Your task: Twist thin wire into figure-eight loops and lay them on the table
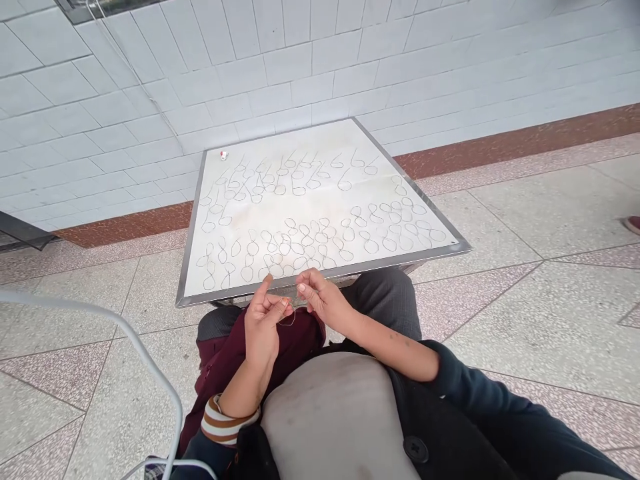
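Observation:
In front of my lap, my left hand [263,330] pinches a thin wire loop [287,324] between thumb and bent finger, with its index finger pointing up. Just to the right, my right hand [327,303] has thumb and fingers pressed together close to the loop; whether wire lies between them is too fine to see. Both hands are at the near edge of a white square table [320,207] with a metal rim. Many bent wires lie on it: figure-eight double loops [373,245] along the near half, single loops with straight tails [345,183] farther back.
A small red and white object [224,156] sits at the table's far left corner. The table stands near a white tiled wall [300,67]. A pale curved tube [150,360] rises at my left. Part of a shoe [633,224] shows at the far right.

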{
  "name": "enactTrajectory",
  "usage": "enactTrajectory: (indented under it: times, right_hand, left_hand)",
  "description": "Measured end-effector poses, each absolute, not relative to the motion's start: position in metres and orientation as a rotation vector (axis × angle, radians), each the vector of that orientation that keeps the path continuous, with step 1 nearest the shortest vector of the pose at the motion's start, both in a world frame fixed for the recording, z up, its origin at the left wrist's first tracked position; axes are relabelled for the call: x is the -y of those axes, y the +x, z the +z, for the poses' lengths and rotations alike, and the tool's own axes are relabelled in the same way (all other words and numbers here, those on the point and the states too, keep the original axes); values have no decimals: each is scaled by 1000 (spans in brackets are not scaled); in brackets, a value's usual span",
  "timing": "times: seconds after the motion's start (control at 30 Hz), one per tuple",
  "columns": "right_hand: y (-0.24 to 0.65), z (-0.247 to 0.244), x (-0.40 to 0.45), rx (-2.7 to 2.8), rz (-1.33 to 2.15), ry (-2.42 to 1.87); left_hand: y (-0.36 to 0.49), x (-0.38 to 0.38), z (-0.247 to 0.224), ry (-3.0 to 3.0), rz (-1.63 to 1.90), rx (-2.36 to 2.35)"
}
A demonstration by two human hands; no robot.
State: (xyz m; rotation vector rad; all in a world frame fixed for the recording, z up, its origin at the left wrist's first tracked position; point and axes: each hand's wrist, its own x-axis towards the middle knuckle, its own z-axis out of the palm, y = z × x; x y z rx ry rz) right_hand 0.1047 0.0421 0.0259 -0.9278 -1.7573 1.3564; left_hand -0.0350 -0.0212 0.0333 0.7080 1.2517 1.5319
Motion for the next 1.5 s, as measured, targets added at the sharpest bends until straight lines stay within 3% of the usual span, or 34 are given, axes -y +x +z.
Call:
enactTrajectory:
  times: [0.27,1.5]
  right_hand:
    - [102,15,-39,1591,1692,-765]
    - [106,12,-42,1695,1375,-812]
  left_hand:
    - [-35,22,39,651,1480,-1245]
    - [-41,22,39,733,1342,-1281]
